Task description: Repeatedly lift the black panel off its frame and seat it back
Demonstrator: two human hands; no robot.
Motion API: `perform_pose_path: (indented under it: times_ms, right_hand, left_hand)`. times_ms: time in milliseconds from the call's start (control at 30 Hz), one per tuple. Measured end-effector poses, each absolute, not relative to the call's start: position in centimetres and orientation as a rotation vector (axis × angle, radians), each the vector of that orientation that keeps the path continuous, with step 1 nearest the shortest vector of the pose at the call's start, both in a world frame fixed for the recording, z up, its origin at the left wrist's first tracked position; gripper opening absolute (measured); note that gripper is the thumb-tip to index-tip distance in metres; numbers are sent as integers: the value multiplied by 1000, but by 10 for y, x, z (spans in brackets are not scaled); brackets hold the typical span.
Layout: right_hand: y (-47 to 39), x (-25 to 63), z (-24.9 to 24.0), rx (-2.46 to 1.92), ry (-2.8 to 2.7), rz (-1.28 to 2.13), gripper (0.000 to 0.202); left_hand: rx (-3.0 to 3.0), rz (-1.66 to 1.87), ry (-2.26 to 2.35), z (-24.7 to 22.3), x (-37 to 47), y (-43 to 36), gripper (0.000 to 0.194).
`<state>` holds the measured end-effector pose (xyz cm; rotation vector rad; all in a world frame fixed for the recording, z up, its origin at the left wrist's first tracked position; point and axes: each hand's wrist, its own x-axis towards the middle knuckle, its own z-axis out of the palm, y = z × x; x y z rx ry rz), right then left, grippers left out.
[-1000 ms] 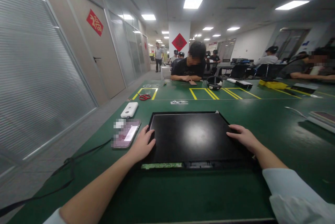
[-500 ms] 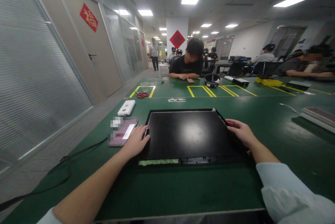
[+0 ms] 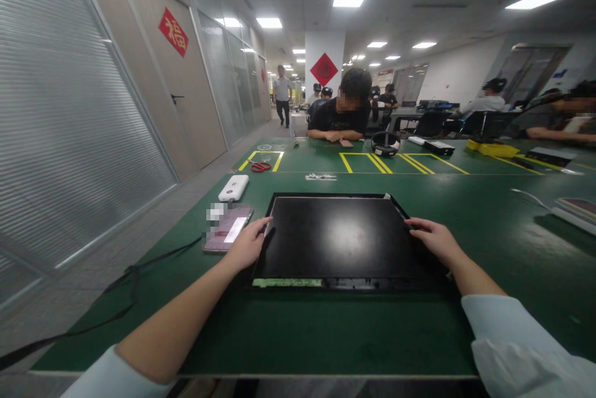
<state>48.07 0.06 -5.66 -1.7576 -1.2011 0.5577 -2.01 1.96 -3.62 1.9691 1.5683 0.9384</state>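
A flat black display panel lies face up on the green table, with a green circuit strip exposed along its near edge. My left hand grips its left side, index finger reaching over the rim. At the right side, my right hand pinches the frame between thumb and fingers. The undersides of both grips are hidden. Just left of my left hand lies a phone with its screen lit, partly blurred out. A white power bank sits beyond the phone.
Red-handled scissors and small white pieces lie past the panel. A black headset stands farther back, near a seated person. A white device with a cable is at right. A black strap hangs over the left edge.
My left fingers have shifted up onto the panel's rim, and my right fingers have closed in on its edge. The view has swung slightly left.
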Motion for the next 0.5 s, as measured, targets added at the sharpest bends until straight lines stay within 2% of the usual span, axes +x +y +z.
perform_pose_path:
  times_ms: [267, 500]
  right_hand:
    - [0, 480, -56, -1733, -1198, 559, 30]
    - [0, 479, -57, -1717, -1197, 572, 28]
  left_hand:
    - [1503, 1098, 1309, -23, -14, 14, 62]
    - [1213, 1143, 1321, -23, -10, 12, 51]
